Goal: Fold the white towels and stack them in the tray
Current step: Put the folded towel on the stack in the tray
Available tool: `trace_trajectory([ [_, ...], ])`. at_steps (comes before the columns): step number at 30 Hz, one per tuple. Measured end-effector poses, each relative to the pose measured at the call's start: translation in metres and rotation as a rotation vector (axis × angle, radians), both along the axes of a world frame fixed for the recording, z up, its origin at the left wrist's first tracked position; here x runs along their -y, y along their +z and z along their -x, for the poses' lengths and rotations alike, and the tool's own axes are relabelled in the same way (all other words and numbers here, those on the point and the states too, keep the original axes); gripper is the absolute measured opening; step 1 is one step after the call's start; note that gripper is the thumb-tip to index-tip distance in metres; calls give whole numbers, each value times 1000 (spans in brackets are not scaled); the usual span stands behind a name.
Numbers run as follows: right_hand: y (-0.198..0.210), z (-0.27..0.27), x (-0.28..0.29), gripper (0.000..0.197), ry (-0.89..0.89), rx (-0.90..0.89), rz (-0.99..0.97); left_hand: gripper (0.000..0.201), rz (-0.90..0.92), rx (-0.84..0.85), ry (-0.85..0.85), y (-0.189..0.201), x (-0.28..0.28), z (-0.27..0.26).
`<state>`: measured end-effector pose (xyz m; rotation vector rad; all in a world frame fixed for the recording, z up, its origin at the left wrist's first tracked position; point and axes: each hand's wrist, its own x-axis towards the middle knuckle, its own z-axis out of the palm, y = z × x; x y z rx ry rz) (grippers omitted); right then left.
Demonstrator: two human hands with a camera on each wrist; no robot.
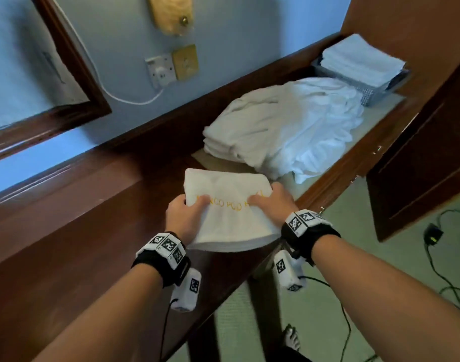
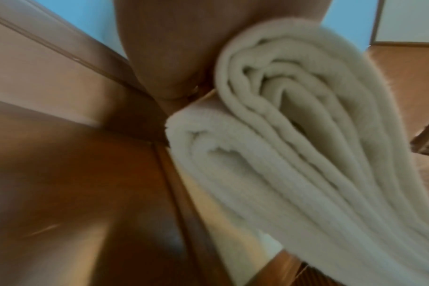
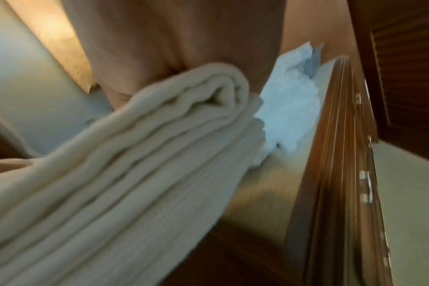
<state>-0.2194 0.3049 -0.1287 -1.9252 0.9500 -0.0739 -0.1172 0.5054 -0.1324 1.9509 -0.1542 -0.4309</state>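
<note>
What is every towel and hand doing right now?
Folded towel: folded, gripped at both sides.
Left hand: grips the towel's left edge.
Right hand: grips its right edge.
Towel pile: unfolded, heaped on the counter.
Tray: holds stacked folded towels.

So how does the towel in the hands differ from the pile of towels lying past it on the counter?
The held towel is folded flat into neat layers; the towel pile is mostly loose and rumpled. The held towel is gripped at its sides by the left hand and right hand; the pile lies untouched. Gold lettering shows on the held towel, none on the pile. Both are white.
</note>
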Motion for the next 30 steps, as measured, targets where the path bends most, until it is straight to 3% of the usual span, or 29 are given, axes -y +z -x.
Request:
trace_trajectory([
  [7, 59, 56, 164, 50, -161, 192, 68, 34, 114, 127, -137, 49, 183, 22],
  [11, 78, 93, 243, 47, -258, 248, 116, 46, 161, 155, -247, 61, 281, 39],
  [17, 81, 136, 352, 46, -409, 188, 202, 25, 174, 164, -409, 66, 419, 57],
  [22, 78, 149, 438, 45, -490, 51, 308, 39, 208, 135, -521, 56, 530, 51],
  [26, 79, 144, 514, 49, -531, -25, 351, 33, 192, 161, -605, 54, 621, 35],
  [30, 90, 126, 589, 47, -542, -108, 418, 41, 173, 169, -635, 59, 700, 19],
])
